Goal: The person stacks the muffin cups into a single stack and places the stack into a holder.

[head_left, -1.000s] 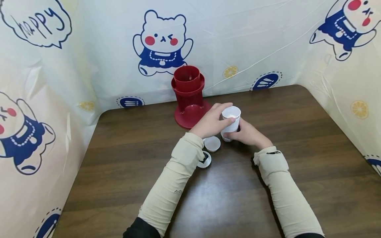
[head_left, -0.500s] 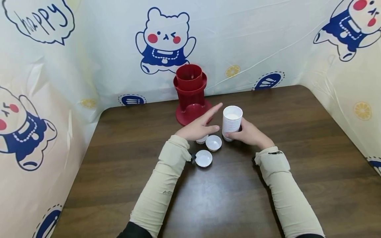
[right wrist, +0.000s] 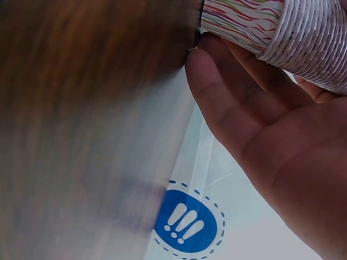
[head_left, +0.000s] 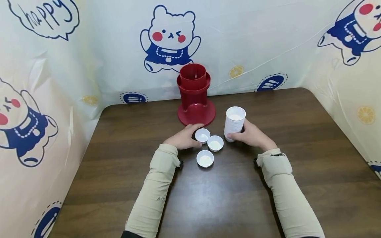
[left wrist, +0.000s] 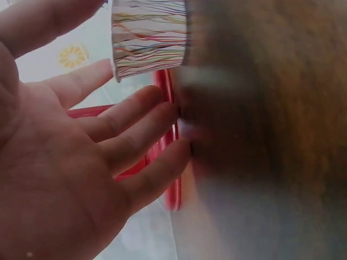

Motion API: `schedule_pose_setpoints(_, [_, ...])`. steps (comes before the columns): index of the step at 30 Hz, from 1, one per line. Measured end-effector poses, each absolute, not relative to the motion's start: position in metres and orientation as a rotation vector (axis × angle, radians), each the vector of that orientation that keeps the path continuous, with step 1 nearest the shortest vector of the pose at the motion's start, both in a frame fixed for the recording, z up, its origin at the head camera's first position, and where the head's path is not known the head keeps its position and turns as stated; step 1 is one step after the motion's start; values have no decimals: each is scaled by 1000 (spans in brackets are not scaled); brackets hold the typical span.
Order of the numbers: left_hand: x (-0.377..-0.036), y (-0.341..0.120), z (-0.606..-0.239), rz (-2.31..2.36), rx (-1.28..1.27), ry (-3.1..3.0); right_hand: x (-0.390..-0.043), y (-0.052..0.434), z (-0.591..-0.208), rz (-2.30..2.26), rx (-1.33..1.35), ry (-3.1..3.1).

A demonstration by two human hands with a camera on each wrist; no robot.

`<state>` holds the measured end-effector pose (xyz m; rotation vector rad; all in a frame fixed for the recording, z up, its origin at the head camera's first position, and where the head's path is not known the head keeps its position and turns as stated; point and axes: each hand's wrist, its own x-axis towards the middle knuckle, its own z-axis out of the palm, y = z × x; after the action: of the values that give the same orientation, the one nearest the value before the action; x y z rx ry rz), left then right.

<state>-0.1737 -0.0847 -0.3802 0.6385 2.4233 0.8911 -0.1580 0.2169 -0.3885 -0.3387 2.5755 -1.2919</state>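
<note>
- Head view: the right hand (head_left: pixel 253 135) wraps its fingers round the lower part of a tall stack of paper cups (head_left: pixel 234 123) that stands upright on the dark wooden tabletop (head_left: pixel 297 185); its grip is grasping the stack.
- Head view: the left hand (head_left: pixel 183 138) lies low on the tabletop with thumb and fingers curved about a small cup (head_left: pixel 202 135), touching its side; whether it truly pinches the cup cannot be told from here.
- Head view: a second small cup (head_left: pixel 215 143) sits just beside the first, between it and the stack, and a third small cup (head_left: pixel 205 158) stands nearer the person, close to both. All three stand mouth up.
- Head view: a red dispenser (head_left: pixel 195 96) stands behind the hands, near a curtain (head_left: pixel 89 49) printed with cartoon bears that walls the tabletop on three sides.
- Left wrist view: the left hand (left wrist: pixel 65 162) shows its palm with fingers (left wrist: pixel 135 116) fairly straight and relaxed, a released grip; the small cup (left wrist: pixel 149 38), striped in many colours, lies at the fingertips, and the red dispenser (left wrist: pixel 168 157) shows behind them.
- Right wrist view: the right hand (right wrist: pixel 271 135) cradles the stack of paper cups (right wrist: pixel 309 43), its ribbed rims against the palm and the fingers bent along the striped bottom cup.
</note>
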Motion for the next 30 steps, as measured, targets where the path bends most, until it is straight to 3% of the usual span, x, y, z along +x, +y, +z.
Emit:
schedule_pose_setpoints(13, [-170,-76,-389,831,562,2584,-153,215,-389,-1269,-320,2571])
schedule_pose_setpoints(24, [-174,-98,-381,1215,314,2565,-154,214,-389,-1281,-340,2572])
schedule_pose_setpoints(30, [-175,-102,-372,1335,316,2525,-153,213,-387,-1287,-345,2564])
